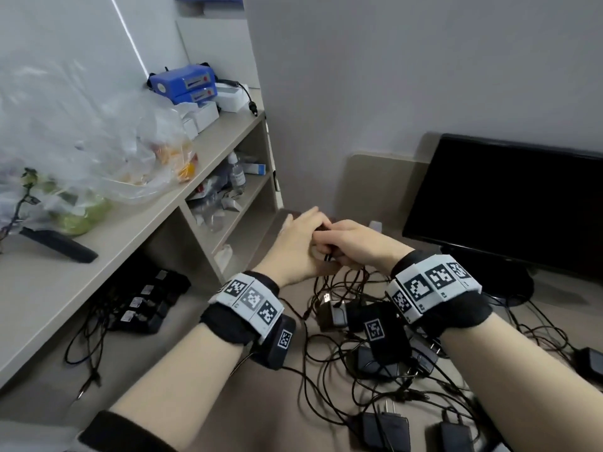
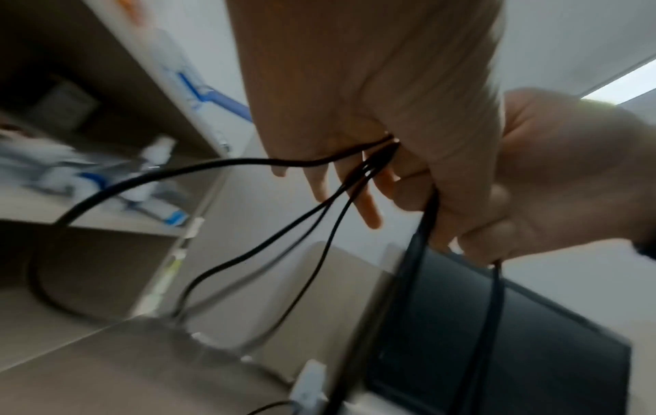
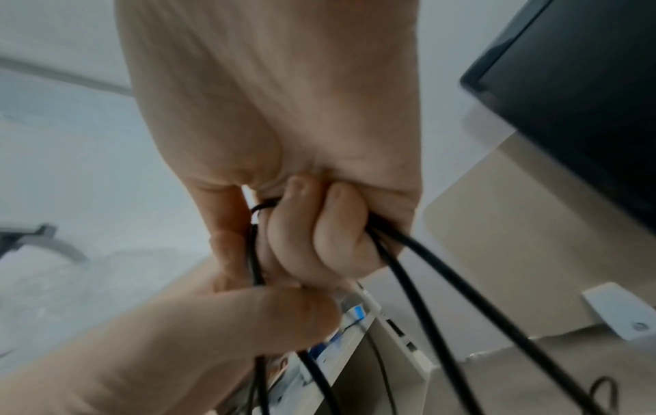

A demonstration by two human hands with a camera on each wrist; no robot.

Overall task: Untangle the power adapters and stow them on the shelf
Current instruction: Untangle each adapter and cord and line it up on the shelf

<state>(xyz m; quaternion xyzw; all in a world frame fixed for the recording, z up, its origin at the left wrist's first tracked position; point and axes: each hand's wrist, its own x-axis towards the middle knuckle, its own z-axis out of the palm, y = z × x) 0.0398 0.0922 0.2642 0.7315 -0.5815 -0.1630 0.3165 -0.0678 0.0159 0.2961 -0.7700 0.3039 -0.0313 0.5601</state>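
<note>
My two hands meet above the tan table. My right hand grips a bundle of thin black cables in its curled fingers. My left hand touches it from the left, and its thumb pinches a cable beside the right fist. In the left wrist view, cables run out from under my left hand and my right hand. The cables hang down to a tangled pile of black power adapters. Several adapters lie in a row in the shelf's bottom compartment.
A beige shelf unit stands at the left, with plastic bags and blue boxes on top and bottles in the middle compartments. A black monitor stands at the right. More adapters and cables lie near the table's front.
</note>
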